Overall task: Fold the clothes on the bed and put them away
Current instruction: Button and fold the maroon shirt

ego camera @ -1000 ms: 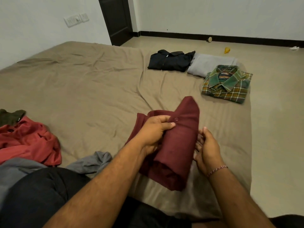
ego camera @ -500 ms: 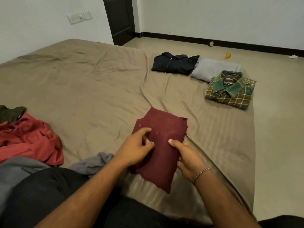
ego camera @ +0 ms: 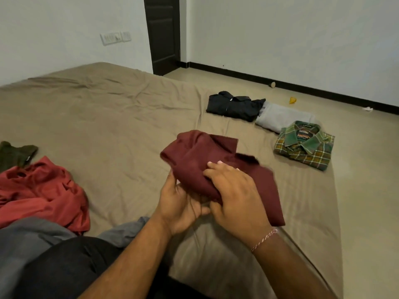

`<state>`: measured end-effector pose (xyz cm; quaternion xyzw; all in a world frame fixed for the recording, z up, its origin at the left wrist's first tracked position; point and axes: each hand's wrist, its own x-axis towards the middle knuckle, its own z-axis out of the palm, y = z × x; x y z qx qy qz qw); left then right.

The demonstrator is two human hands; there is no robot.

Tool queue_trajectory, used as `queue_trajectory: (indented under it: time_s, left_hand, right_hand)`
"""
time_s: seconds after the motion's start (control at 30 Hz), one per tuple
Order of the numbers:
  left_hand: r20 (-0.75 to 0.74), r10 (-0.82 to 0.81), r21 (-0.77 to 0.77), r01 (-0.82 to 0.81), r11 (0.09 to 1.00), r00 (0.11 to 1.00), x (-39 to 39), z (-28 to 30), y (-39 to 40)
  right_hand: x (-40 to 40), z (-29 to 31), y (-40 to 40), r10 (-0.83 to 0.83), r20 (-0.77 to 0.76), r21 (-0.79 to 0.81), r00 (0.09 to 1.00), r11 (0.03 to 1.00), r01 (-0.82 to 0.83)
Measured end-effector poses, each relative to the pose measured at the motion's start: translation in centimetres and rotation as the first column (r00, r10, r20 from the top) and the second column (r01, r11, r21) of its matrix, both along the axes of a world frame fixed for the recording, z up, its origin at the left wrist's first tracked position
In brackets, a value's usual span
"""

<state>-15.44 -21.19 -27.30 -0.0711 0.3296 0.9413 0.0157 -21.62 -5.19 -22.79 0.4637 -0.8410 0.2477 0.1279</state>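
A folded maroon shirt (ego camera: 194,156) is held just above the tan bed (ego camera: 108,117), collar side turned up and away from me. My left hand (ego camera: 181,203) cups it from below, palm up, fingers under the cloth. My right hand (ego camera: 235,190) lies on top with fingers curled over the near edge, gripping it. Three folded garments lie in a row at the bed's far right: a black shirt (ego camera: 234,105), a grey garment (ego camera: 282,117) and a green plaid shirt (ego camera: 305,145).
Unfolded clothes lie at the left: a red garment (ego camera: 41,190), a dark green piece (ego camera: 15,154) and grey cloth (ego camera: 127,229) near my dark-clad knee. Right of the bed runs bare floor with small bits of litter (ego camera: 292,100). A dark door (ego camera: 163,33) stands at the back.
The maroon shirt was folded over, then lifted and turned so its collar shows. My right hand went from its side to on top; my left slipped beneath. The view tilted up.
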Motion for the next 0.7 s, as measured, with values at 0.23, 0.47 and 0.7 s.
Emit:
queue_trajectory:
  time_s: [0.23,0.47,0.7]
  left_hand:
    - [0.463,0.256,-0.095,-0.239,0.966,0.849,-0.1,-3.0,-4.0]
    - [0.314,0.45,-0.668,-0.142,0.731,0.836,-1.9,-3.9,-1.6]
    - [0.251,0.559,-0.548,-0.361,0.755,0.79,-4.1,-3.2,-0.9]
  right_hand:
    - [0.4,-6.8,1.6,-0.103,0.258,0.492,0.961,0.87,-0.039]
    - [-0.1,-8.9,3.4,-0.023,0.377,0.382,0.926,0.915,-0.133]
    - [-1.3,-9.8,2.5,-0.055,0.604,-0.064,0.795,0.991,0.117]
